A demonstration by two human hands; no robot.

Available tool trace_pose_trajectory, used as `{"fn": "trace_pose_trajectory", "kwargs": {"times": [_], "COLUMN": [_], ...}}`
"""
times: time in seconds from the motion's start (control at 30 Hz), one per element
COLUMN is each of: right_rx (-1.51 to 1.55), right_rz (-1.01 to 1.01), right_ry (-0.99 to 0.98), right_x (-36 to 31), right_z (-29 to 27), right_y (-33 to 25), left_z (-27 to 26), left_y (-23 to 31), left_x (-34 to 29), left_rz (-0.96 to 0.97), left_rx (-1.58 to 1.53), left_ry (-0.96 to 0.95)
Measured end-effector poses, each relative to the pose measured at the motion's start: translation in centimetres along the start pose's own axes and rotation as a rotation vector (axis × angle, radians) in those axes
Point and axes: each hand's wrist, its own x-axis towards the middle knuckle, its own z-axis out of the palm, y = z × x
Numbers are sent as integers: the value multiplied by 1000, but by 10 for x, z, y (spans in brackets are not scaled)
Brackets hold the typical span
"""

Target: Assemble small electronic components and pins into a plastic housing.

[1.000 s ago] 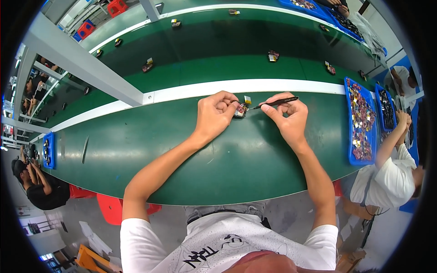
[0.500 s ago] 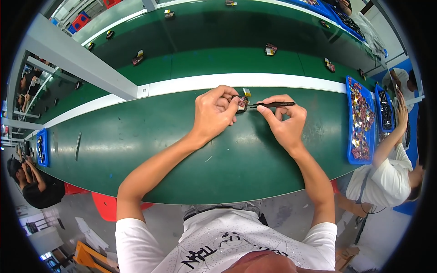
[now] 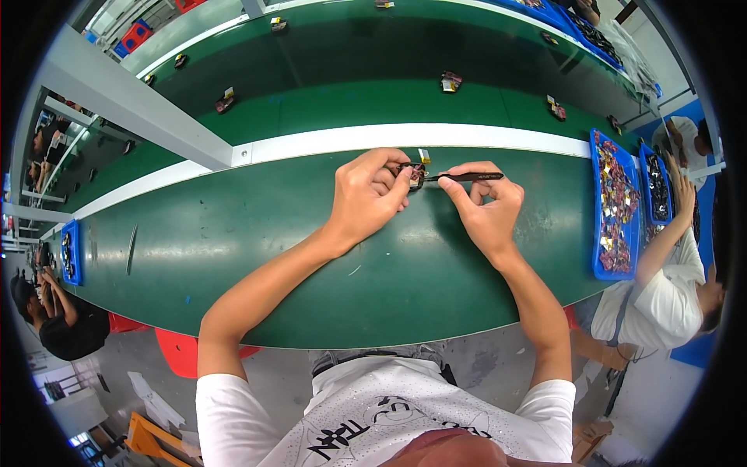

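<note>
Near the far edge of the green tabletop [image 3: 334, 303], the left hand [image 3: 362, 194] has its fingers pinching a small dark-framed unit [image 3: 416, 178]; the right hand [image 3: 493, 206] pinches black tweezers [image 3: 478, 177], tips right at it! They lie flatter than a second ago, while pieces [image 3: 450, 82] beyond the rail [image 3: 334, 143] slide leftward. Pale tweezer lettering's too tiny to read; dark letters cross the white shirt [image 3: 405, 385].
</note>
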Motion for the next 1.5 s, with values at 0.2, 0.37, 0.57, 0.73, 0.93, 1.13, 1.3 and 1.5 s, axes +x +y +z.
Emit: {"fn": "trace_pose_trajectory", "kwargs": {"times": [0.2,0.37,0.57,0.73,0.93,1.13,1.3,1.5], "right_rx": [343,564,588,441,393,298,194,376], "right_rz": [324,432,458,383,271,177,161,344], "right_ry": [-54,-59,-77,-79,-47,-30,-12,-38], "right_x": [7,5,-1,1,2,-3,-2,-1], "right_z": [-9,-4,4,-1,-2,2,5,4], "right_y": [-3,-6,-9,-6,-9,-9,-9,-10], "left_z": [-1,-5,-4,-7,-5,-4,-5,-4], "left_y": [1,-1,1,-1,-1,-1,0,-1], "left_x": [4,5,6,6,5,4,3,1], "left_rz": [-122,-173,-180,-210,-191,-173,-161,-79], "left_rx": [-172,-219,-266,-238,-242,-211,-164,-97], "left_ry": [7,-55,-32,-48,16,23,-1,8]}}
